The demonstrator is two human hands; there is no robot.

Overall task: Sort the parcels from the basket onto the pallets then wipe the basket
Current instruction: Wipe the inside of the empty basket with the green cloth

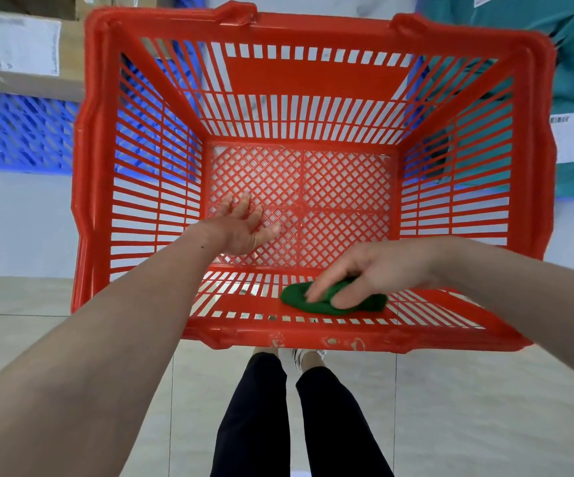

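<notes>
Seen from above, a red slatted basket (313, 80) stands on the floor (485, 407), empty of parcels; the sorting part looks done and the wiping is under way. The right hand (368, 273) presses a green cloth (299, 297) flat against the inside of the basket's near wall, fingers closed loosely over it; the left hand (244, 225) rests open, fingers spread wide, on the mesh bottom near its left edge, holding nothing. Likely risks: the cloth could snag on the slats or bunch up and slip from under the fingers; a hard sideways stroke could slide or tip the light basket if the left hand lifts; corners could go unwiped. Parcels (536, 46) lie beyond the far rim, on blue pallets (20, 132).
</notes>
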